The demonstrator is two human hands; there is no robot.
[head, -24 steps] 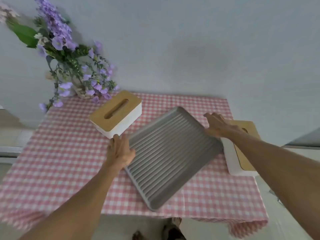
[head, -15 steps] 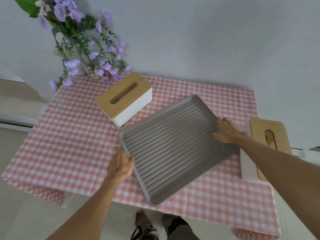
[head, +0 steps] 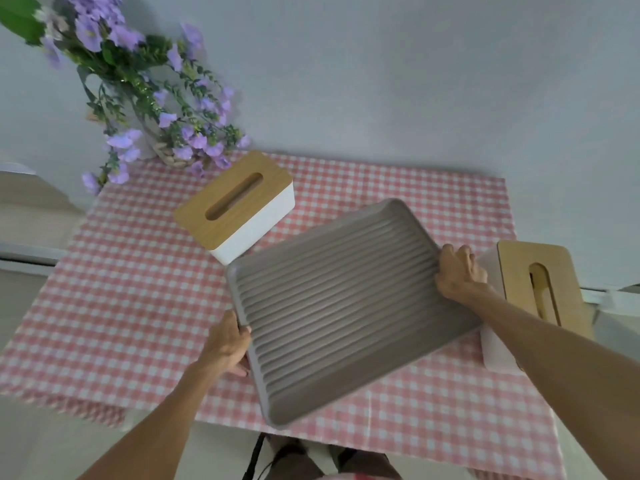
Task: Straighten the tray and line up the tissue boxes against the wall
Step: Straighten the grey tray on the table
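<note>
Ribbed grey tray (head: 343,306) — rectangular, askew — gripped by left hand (head: 227,342) and right hand (head: 459,271).

Soft, even daylight; wide-angle warping and blur toward the edges.

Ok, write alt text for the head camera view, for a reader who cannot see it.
Two bare hands, left hand and right hand, grip opposite edges of a grey ribbed rectangular tray lying askew on a pink-and-white checked tablecloth. Two white tissue boxes with slotted wooden lids sit by it, one behind, one at the right. Purple flowers stand at the back left.
</note>
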